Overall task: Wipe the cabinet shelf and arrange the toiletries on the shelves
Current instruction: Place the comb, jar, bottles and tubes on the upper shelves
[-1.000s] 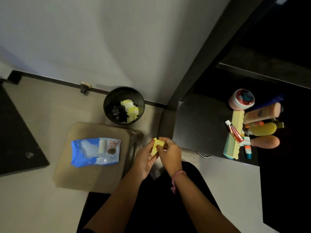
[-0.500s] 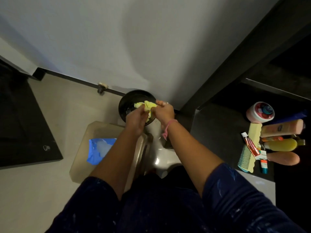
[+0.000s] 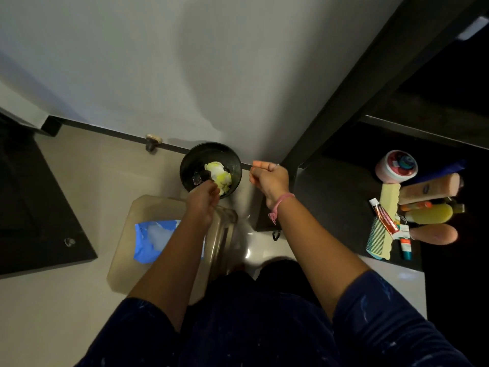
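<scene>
A crumpled yellow wipe [image 3: 220,176] lies inside the round black bin [image 3: 185,165] on the floor by the wall. My left hand [image 3: 203,198] hovers over the bin's near rim with its fingers curled down right at the wipe; whether they still touch it is hidden. My right hand [image 3: 270,177] is just right of the bin, fingers closed, nothing visible in it. On the dark cabinet shelf [image 3: 330,197] at the right lie a pink jar [image 3: 396,166], a green comb [image 3: 377,237], a toothpaste tube [image 3: 385,215] and several bottles [image 3: 428,189].
A blue pack of wipes [image 3: 150,239] rests on a tan stool [image 3: 124,260] under my left forearm. A dark slab [image 3: 39,207] covers the floor at the left. A door stopper [image 3: 153,141] sits at the skirting. The cabinet's dark upright frame [image 3: 344,102] rises beside the shelf.
Both hands carried the yellow wipe from my lap up over the bin. The wipe now lies in the bin, and my right hand has moved off to the right.
</scene>
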Available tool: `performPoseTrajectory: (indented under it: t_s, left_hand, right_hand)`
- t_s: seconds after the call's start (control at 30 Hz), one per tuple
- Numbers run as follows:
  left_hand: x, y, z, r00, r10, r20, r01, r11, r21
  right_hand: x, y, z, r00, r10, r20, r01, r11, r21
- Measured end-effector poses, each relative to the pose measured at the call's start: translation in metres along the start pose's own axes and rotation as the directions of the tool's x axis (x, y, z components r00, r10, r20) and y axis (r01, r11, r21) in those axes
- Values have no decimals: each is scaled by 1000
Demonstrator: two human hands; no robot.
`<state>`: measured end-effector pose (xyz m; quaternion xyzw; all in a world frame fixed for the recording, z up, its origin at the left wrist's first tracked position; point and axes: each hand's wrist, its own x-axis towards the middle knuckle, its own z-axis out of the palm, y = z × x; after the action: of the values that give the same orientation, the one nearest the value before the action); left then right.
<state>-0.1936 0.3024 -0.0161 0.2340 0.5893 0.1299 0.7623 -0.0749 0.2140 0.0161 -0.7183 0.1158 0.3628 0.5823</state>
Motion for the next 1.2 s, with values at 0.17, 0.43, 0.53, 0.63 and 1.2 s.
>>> performPoseTrajectory:
  t_s: [0.17, 0.43, 0.53, 0.63, 1.2]
  left_hand:
    - [-32, -32, 11, 997, 27, 74, -34, 994, 100]
    - [-92, -100, 76, 943, -161, 292, 44, 928, 371]
    - [-110, -121, 105, 902, -209, 377, -5, 870, 493]
    - [-114, -140, 127, 864, -238, 443, -68, 818, 572]
    - [-114, -247, 236, 897, -200, 395, -161, 683, 712]
  right_hand:
    - [-28, 20, -32, 998, 2, -57, 4, 994, 109]
    - [-64, 43, -122, 968, 59, -244, 3, 969, 247]
    - [-67, 41, -168, 936, 106, -336, 10, 945, 327]
    - [-67, 41, -210, 908, 131, -398, 22, 934, 357]
    - [-19, 64, -346, 877, -2, -480, -44, 995, -85]
